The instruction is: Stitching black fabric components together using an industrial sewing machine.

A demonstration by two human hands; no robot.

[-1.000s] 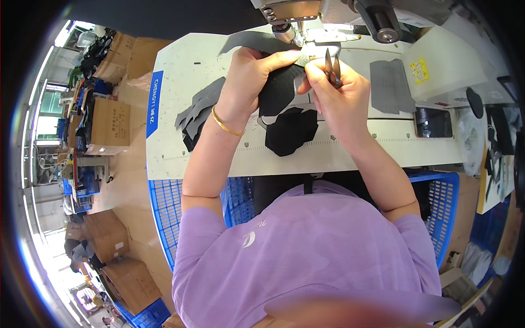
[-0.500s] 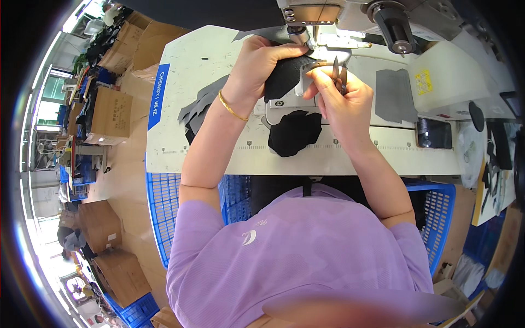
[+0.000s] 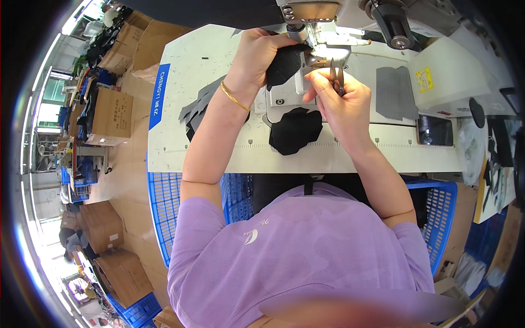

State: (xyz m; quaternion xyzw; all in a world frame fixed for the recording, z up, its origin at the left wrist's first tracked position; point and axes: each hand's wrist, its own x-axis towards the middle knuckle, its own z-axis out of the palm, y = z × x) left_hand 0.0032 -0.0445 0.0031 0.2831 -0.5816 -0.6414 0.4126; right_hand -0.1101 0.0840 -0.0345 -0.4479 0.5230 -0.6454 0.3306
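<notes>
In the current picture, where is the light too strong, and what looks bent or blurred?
Head view: glare whitens the lower left rim; head view: straight lines bow along the left side; head view: a blurred patch lies near the bottom, while the scissors look fairly sharp.

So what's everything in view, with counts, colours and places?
Sewing machine: 1, white, table's far side.
Table: 1, white, centre.
Held fabric: 1, black, by the machine.
Loose fabric: count unclear, black, table's front.
Flat pieces: several, grey, table's left and right.
Snips: 1, dark, near machine.
Phone-like slab: 1, black, table's right.
Baskets: count unclear, blue, under table.
Cardboard boxes: several, brown, left background.
Bracelet: 1, gold, left wrist.
Shirt: 1, purple, person's torso.
Left hand: 1, bare, gripping held fabric.
Right hand: 1, bare, holding snips.
</notes>
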